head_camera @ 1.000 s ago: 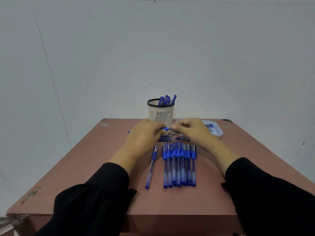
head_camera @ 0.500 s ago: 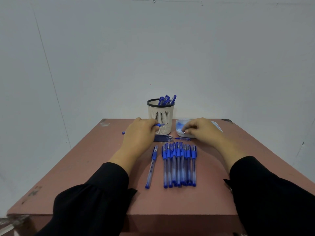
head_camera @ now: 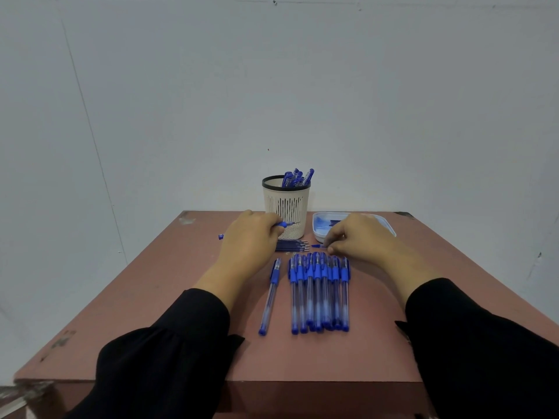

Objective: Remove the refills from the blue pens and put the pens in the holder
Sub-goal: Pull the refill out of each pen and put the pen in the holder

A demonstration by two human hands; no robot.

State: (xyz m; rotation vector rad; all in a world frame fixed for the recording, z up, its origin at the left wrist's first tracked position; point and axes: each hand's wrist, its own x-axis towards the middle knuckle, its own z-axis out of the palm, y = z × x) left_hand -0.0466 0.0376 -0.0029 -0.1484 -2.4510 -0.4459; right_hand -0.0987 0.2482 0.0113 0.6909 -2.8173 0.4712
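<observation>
The left hand (head_camera: 248, 237) is curled around a blue pen (head_camera: 282, 224) and grips it. This pen lies almost level, with its long axis across the desk: the thin tip points right, toward the foot of the holder, and the blue end cap (head_camera: 221, 236) sticks out on the left of the hand. Just in front of this hand one single pen (head_camera: 270, 296) lies on the desk (head_camera: 157, 297), with a clear barrel, a blue grip and a blue cap; its long axis runs from me toward the wall, a little tilted. Right of it a row of pens (head_camera: 320, 293) of the same kind lies side by side, touching, all with the long axis toward the wall. Behind the row, a small bundle of dark refills (head_camera: 292, 246) lies crosswise, the tips to the right. The holder (head_camera: 286, 207), cream with slots and a black rim, stands upright at the far side, and several blue pens stand in it and lean to the right. The right hand (head_camera: 360, 237) has its fingers bent down and pinches a small blue piece (head_camera: 316, 246) at the desk. Behind it is a shallow white tray (head_camera: 320, 234), with some blue things that I cannot make out. The desk is reddish-brown, worn at the corners. The wall (head_camera: 272, 86) behind is plain and pale grey.
</observation>
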